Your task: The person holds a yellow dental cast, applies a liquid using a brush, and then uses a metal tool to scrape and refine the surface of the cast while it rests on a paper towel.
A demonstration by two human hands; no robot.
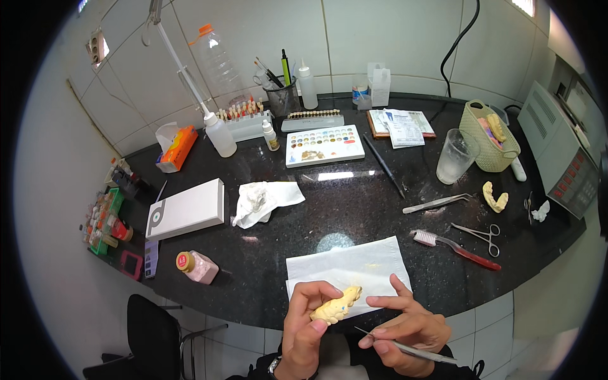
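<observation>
My left hand point(303, 339) pinches a pale yellow dental cast point(337, 306) between thumb and fingers, tilted, with a small blue mark on it. My right hand point(413, 328) is closed round a slim metal hand instrument point(423, 353). Its thin pointed tip faces the cast but stays apart from it. The right index finger is stretched toward the cast. Both hands are over the near edge of a white paper sheet point(386, 259), which carries some yellowish crumbs. The instrument's exact kind is hard to make out.
To the right lie a toothbrush point(465, 251), a hemostat point(484, 239), tweezers point(437, 202) and another yellow cast point(495, 197). A glass point(456, 157) stands behind them. A crumpled tissue point(263, 201), a white box point(187, 210) and a pink powder bottle point(201, 268) are at left.
</observation>
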